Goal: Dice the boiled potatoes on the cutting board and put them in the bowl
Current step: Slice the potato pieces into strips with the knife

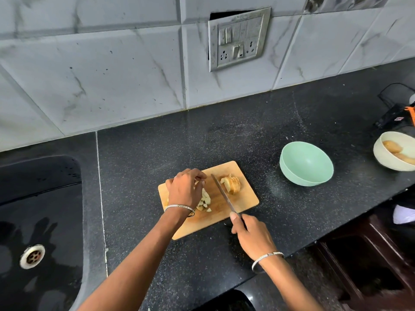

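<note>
On the cutting board (247,200), the left hand (184,189) curls round the diced pieces (205,198), likely herding them clear of the knife (222,194) gripped in the right hand (252,235), with the sliced potato (231,185) next and the green bowl (306,163) empty alongside for loading.

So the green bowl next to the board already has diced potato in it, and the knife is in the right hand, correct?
Not quite. The head view shows the green bowl empty; the diced potato lies on the cutting board, partly under the left hand. The knife is indeed in the right hand.
</note>
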`<state>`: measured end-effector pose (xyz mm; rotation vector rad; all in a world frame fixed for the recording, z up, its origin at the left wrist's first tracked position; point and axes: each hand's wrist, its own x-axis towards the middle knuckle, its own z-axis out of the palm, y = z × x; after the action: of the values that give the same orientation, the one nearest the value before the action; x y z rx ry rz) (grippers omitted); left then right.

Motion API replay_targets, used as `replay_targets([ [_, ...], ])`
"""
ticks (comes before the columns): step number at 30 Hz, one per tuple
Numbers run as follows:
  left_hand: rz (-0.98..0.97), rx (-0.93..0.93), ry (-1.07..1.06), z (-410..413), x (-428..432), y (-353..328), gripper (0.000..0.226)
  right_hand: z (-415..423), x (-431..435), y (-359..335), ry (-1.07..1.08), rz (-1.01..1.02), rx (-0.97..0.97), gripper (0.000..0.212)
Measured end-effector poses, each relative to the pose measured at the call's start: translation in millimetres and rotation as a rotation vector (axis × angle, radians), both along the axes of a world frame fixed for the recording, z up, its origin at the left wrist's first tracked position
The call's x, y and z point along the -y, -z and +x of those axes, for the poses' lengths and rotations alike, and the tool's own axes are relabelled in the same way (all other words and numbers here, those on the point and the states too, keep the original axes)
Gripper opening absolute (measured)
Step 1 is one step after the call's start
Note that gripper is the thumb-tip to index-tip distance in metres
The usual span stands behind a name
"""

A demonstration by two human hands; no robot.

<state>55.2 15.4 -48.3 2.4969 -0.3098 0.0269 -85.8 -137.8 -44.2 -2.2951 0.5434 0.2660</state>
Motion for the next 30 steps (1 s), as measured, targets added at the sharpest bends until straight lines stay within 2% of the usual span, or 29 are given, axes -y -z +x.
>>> replay_targets([
  [5,0.003,-0.021,0.053,3.1,20.9,-0.1,0.016,-2.2,14.6,-0.6,0.073,-0.031,0.044,0.046],
  [11,0.105,-0.086,0.118,8.0,50.2,3.6,0.025,-5.8,22.1,-2.4,0.124,-0.025,0.082,0.044],
  [24,0.074,-0.069,-0.040,3.1,47.2,8.7,0.010,-5.3,28.2,0.3,0.053,0.000,0.064,0.042],
  [30,0.247,-0.029,-0.112,0.7,37.0,3.0,0.016,-5.2,21.0,0.3,0.001,-0.030,0.036,0.043],
])
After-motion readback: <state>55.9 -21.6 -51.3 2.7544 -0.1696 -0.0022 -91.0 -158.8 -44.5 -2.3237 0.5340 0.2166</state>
